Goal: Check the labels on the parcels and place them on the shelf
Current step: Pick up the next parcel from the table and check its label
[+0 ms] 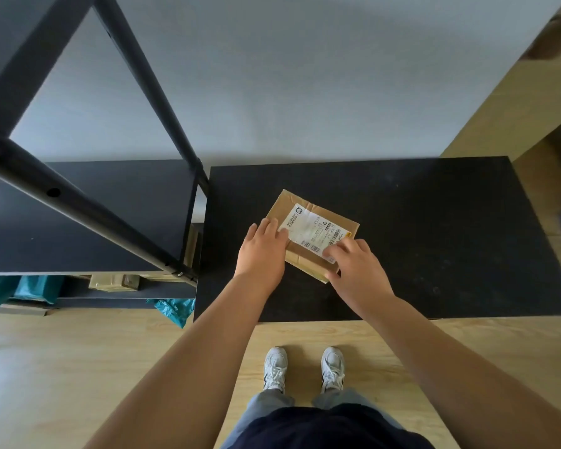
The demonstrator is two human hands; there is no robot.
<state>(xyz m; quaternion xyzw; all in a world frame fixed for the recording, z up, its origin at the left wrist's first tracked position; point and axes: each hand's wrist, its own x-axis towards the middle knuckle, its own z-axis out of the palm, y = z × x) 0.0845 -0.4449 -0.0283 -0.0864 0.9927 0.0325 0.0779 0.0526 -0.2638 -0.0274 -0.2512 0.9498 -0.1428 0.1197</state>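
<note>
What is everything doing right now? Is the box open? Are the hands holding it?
cardboard parcel: closed, lying flat on the black table, label side up.
label: stuck on top, partly covered by fingers.
left hand: resting on the parcel's left edge.
right hand: on the parcel's near right corner.
black table: holds only this parcel.
shelf: top board bare; parcels on lower level.

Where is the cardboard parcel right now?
The cardboard parcel lies label-up on the black table, left of its middle, just right of the black shelf, with the left hand and right hand on it.
</note>
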